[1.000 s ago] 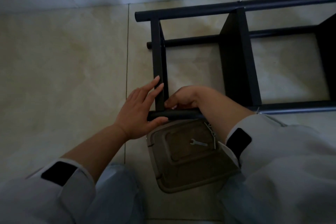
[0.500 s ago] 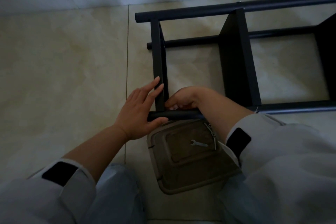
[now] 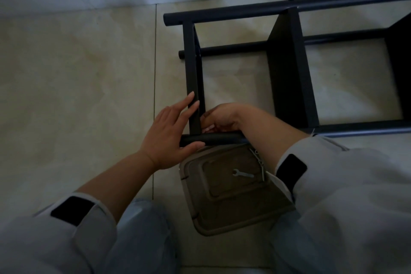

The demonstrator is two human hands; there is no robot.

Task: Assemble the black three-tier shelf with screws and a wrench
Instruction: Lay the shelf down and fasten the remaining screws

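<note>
1. The black shelf (image 3: 287,69) lies on its side on the floor (image 3: 77,73).
2. The left hand (image 3: 169,133) rests with flat fingers against the shelf's near left corner.
3. The right hand (image 3: 222,118) is curled there; I cannot tell what it pinches.
4. The wrench (image 3: 242,173) lies on a tan lid (image 3: 222,207) near the knees, screws (image 3: 258,160) beside it.

Right hand (image 3: 222,118): fingertips tucked behind the shelf (image 3: 287,69) crossbar, whatever is pinched there hidden. Shelf cut off by the frame edge, far right of both hands. Screws (image 3: 259,162) beside the right wrist too small to count.
</note>
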